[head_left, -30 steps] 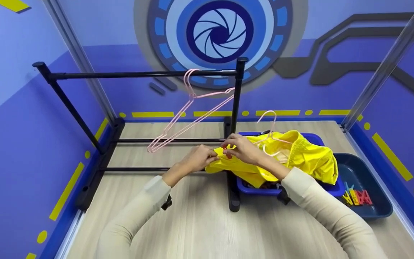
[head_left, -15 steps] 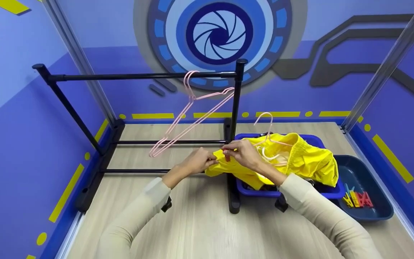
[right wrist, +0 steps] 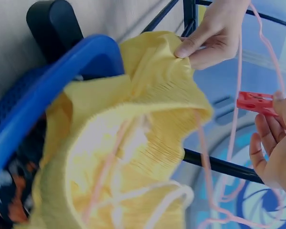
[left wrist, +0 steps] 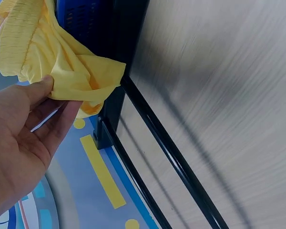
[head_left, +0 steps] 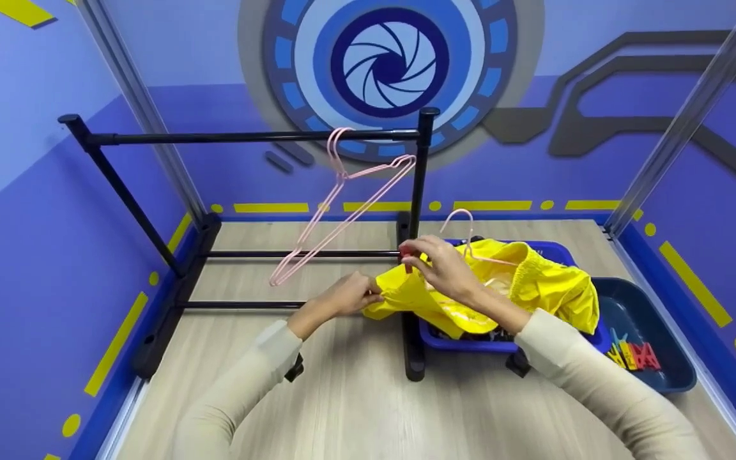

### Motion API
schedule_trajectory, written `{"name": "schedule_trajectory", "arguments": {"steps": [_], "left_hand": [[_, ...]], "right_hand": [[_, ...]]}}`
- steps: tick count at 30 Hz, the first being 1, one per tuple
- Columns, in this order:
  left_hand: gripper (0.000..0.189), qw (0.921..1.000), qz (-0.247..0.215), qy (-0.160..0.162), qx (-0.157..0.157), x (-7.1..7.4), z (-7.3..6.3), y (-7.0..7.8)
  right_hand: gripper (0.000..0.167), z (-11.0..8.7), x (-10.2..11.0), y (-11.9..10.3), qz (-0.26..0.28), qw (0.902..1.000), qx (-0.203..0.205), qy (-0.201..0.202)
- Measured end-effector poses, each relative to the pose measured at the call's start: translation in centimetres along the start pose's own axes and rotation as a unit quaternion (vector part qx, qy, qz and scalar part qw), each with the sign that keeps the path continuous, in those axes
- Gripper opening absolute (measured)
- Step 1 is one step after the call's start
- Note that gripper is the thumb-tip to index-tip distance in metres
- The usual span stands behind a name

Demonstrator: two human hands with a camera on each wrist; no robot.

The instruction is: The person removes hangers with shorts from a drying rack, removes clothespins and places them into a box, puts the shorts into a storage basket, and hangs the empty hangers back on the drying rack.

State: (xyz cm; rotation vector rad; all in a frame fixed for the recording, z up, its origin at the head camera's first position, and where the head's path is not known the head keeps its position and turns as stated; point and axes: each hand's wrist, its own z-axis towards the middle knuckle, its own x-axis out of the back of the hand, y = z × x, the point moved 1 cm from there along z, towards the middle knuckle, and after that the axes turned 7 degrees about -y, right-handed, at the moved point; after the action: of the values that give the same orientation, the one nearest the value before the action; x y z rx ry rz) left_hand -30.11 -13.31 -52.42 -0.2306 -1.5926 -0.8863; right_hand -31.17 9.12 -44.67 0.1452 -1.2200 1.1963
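Note:
Yellow shorts (head_left: pixel 550 287) with a gathered elastic waistband and a white drawstring lie over a blue basket (head_left: pixel 513 345). A pink hanger (head_left: pixel 468 233) sits in the waistband, its hook sticking up. My left hand (head_left: pixel 345 294) pinches the left end of the shorts between thumb and fingers, plainly so in the left wrist view. Just above that fabric, my right hand (head_left: pixel 441 268) pinches a red clothespin (right wrist: pixel 255 101) by one end. In the right wrist view the clothespin is apart from the yellow cloth (right wrist: pixel 162 76).
Two pink hangers (head_left: pixel 342 223) hang from the black rack's top bar (head_left: pixel 227 137). The rack's right foot (head_left: pixel 414 358) stands beside the basket. A dark tray (head_left: pixel 678 377) at the right holds several clothespins (head_left: pixel 633 354). Dark patterned fabric (right wrist: pixel 19 191) lies in the basket.
My right hand has lifted the red clothespin up and off the yellow fabric. The hanger in the shorts has shifted left and down. My left hand keeps its pinch in nearly the same place.

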Motion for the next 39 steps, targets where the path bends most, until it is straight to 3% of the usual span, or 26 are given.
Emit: {"name": "schedule_trajectory", "arguments": {"steps": [3,8,12,18,24,33,36,39], "left_hand": [[0.023,1.0,0.001,-0.003,-0.007,0.0,-0.1,0.0],[0.026,0.9998,0.018,-0.009,0.002,0.1,-0.2,-0.2],[0.025,0.9995,0.031,-0.011,0.001,0.1,0.0,-0.2],[0.024,0.9995,0.032,-0.006,-0.004,0.1,0.0,-0.3],[0.026,0.9995,0.029,-0.01,0.007,-0.3,-0.1,-0.6],[0.015,0.9986,0.024,-0.027,0.039,-0.7,0.0,-0.4],[0.012,0.9985,0.028,-0.029,0.036,-0.7,0.1,-0.3],[0.011,0.9986,0.036,-0.028,0.028,-0.7,0.2,-0.1]], "right_hand": [[0.025,0.3,1.3,-0.4,0.008,0.999,0.035,0.028],[0.026,1.6,4.4,-0.1,0.02,0.9911,0.064,0.115],[0.03,1.9,7.8,1.0,0.013,0.9836,0.033,0.177],[0.034,1.4,12.5,4.2,-0.007,0.971,-0.021,0.238],[0.038,-0.1,15.6,7.9,0.019,0.9531,-0.111,0.281],[0.043,-5.7,18.1,13.9,-0.055,0.9229,-0.274,0.265],[0.044,-8.6,18.5,15.7,-0.073,0.9148,-0.324,0.23],[0.042,-11.5,18.7,17.3,-0.1,0.913,-0.357,0.17]]}}
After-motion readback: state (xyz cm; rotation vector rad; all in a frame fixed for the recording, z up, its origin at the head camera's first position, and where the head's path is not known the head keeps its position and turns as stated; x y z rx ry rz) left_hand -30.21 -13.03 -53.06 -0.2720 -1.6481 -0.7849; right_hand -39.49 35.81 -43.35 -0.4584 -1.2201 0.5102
